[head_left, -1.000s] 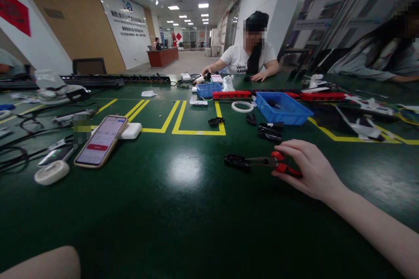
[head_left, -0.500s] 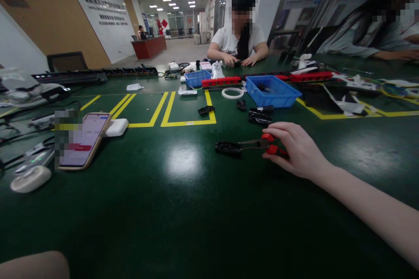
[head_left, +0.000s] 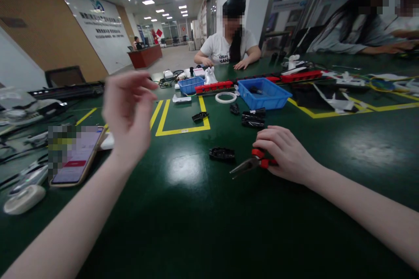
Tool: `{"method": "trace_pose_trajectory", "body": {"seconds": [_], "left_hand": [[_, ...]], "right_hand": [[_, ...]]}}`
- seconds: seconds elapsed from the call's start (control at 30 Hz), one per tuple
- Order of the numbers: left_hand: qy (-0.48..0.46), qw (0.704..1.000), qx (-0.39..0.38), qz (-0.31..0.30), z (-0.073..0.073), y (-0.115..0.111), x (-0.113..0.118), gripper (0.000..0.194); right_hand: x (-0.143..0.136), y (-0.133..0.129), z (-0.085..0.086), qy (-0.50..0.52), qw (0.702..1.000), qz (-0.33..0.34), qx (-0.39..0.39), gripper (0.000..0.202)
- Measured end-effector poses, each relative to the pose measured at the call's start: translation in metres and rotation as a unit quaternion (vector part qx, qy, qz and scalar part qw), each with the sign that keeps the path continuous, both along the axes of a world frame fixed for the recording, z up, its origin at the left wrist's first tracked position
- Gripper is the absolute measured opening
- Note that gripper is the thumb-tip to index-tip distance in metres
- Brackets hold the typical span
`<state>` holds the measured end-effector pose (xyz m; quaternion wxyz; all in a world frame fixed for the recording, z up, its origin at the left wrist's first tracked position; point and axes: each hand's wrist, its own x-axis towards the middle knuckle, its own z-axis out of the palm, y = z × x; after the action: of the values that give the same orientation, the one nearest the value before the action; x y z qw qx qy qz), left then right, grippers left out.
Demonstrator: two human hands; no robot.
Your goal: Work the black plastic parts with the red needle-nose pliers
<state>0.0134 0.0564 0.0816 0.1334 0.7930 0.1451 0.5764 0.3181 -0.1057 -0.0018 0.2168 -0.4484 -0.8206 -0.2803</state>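
My right hand is closed around the red handles of a pair of needle-nose pliers. Their jaws are slightly parted, with nothing between them, and point left just above the green table. A black plastic part lies by itself on the table, a little beyond the jaw tips and apart from them. My left hand is raised on the left, blurred by motion. Its fingers are loosely bent, the thumb stands apart from them, and I see nothing in it.
Beyond my right hand lie black tubular parts, a small black piece, a blue bin and a white tape roll. Another black part sits by yellow tape lines. A phone and white mouse are left. A person sits opposite.
The pliers' jaws have come off the black part, swinging down and toward me, and the part now lies free. My left hand has risen into view from the lower left.
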Motion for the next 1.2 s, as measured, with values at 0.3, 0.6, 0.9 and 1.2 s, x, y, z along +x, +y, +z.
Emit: {"method": "trace_pose_trajectory", "body": {"seconds": [0.3, 0.6, 0.9, 1.2], "left_hand": [[0.356, 0.911, -0.109, -0.176, -0.092, -0.03, 0.048, 0.057], [0.28, 0.917, -0.246, -0.142, -0.091, -0.026, 0.041, 0.044], [0.409, 0.898, -0.094, -0.13, -0.084, -0.04, 0.046, 0.053], [0.434, 0.889, -0.06, -0.135, -0.083, -0.04, 0.047, 0.023]], "right_hand": [[0.0, 0.002, -0.003, 0.011, 0.999, -0.01, -0.046, 0.026], [0.001, 0.003, -0.005, 0.059, 0.994, -0.023, -0.093, 0.034], [-0.002, -0.003, 0.001, 0.058, 0.993, -0.004, -0.1, 0.034], [-0.004, -0.01, 0.004, 0.087, 0.988, 0.026, -0.128, 0.034]]}}
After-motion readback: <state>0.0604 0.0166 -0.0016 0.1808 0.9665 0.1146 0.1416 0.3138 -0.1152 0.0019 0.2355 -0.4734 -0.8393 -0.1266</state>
